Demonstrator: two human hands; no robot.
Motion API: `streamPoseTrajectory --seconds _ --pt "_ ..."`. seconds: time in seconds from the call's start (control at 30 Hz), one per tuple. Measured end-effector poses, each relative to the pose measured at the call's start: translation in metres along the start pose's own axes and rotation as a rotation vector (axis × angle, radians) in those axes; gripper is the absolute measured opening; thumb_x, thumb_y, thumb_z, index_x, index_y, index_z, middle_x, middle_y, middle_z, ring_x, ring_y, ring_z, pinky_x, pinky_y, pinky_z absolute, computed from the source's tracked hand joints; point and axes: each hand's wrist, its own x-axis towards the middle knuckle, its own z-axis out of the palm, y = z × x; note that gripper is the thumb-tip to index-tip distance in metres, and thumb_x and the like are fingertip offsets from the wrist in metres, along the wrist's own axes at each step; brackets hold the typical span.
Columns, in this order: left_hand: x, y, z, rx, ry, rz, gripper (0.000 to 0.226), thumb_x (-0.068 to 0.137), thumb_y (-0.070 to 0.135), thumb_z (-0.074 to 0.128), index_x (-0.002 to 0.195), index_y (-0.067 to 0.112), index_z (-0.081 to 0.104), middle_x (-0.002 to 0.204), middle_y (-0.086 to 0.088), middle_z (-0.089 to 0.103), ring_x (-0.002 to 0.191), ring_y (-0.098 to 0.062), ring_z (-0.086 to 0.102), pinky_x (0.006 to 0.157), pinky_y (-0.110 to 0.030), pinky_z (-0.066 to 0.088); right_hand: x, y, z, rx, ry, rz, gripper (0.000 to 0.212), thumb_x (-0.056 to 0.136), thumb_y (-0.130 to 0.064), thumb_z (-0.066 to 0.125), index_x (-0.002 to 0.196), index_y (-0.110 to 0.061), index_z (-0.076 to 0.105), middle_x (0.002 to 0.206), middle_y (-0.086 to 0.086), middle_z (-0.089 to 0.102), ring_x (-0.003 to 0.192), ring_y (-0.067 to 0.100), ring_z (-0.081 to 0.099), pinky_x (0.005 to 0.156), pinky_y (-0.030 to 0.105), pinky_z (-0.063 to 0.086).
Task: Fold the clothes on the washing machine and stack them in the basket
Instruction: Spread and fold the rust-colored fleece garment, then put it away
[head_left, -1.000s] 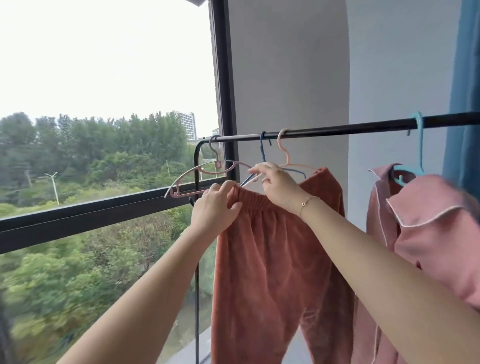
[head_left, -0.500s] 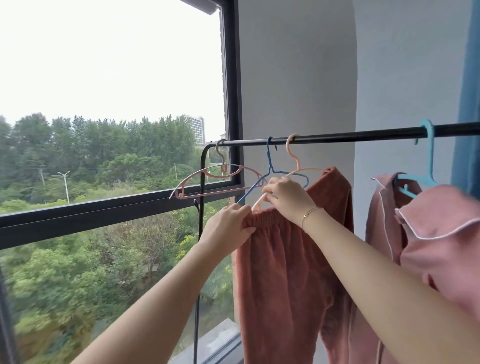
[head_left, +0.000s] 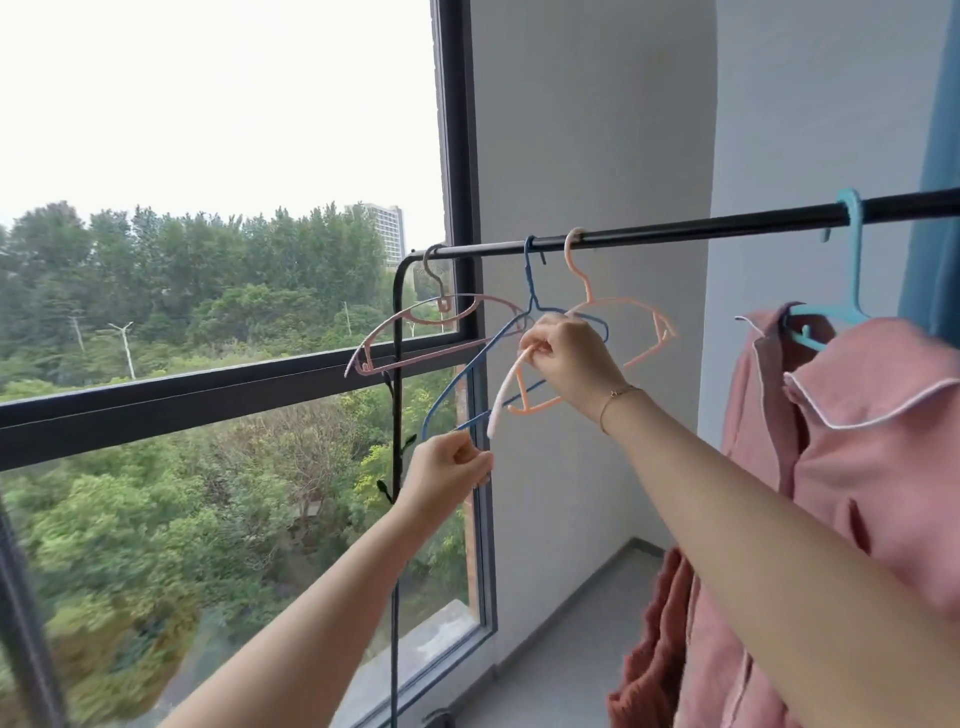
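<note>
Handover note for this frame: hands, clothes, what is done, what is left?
Left hand: grip curled at the low end of the peach hanger; what it pinches is unclear.
Right hand: pinches that hanger's arm.
Rust trousers: off the hanger, bunched low on the right.
Pink shirt: hangs on the teal hanger on the rail.
Left: take shirt down, fold, stack. No washing machine or basket in view.

- Flat daylight comes through the window (head_left: 208, 312); the sky is blown out white.
- Soft shadows, slight blur, wide-angle bending at the edges.
</note>
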Motion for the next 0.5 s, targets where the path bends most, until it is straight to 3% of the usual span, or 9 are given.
streamPoseTrajectory --seconds 0.1,0.3,0.5 --pt "0.001 -0.002 0.014 -0.035 -0.101 -0.079 0.019 0.082 0.018 0.069 0.073 0.008 0.057 0.078 -0.007 0.067 0.065 -0.014 0.055 0.063 -0.027 0.044 -0.015 0.005 -0.008 -0.001 -0.003 -0.036 0.010 0.086 -0.002 0.065 0.091 -0.002 0.073 0.093 0.010 0.067 0.092 0.024 0.058 0.083 0.030 0.049" --pt "-0.008 -0.008 0.033 -0.034 -0.225 -0.098 0.008 0.081 0.020 0.070 0.081 0.020 0.062 0.089 0.002 0.067 0.080 -0.015 0.062 0.073 -0.028 0.049 -0.035 0.006 -0.019 0.008 0.023 -0.031 0.020 0.085 0.004 0.062 0.101 -0.002 0.072 0.108 0.009 0.063 0.102 0.023 0.060 0.093 0.023 0.047" --pt "-0.025 -0.022 0.038 -0.041 -0.302 -0.108 0.005 0.082 0.012 0.065 0.081 0.018 0.065 0.078 0.007 0.064 0.067 -0.007 0.056 0.059 -0.018 0.046 -0.064 -0.008 -0.008 -0.007 0.162 -0.001 0.038 0.086 0.011 0.052 0.118 -0.005 0.066 0.130 0.012 0.057 0.118 0.026 0.057 0.098 0.031 0.049"
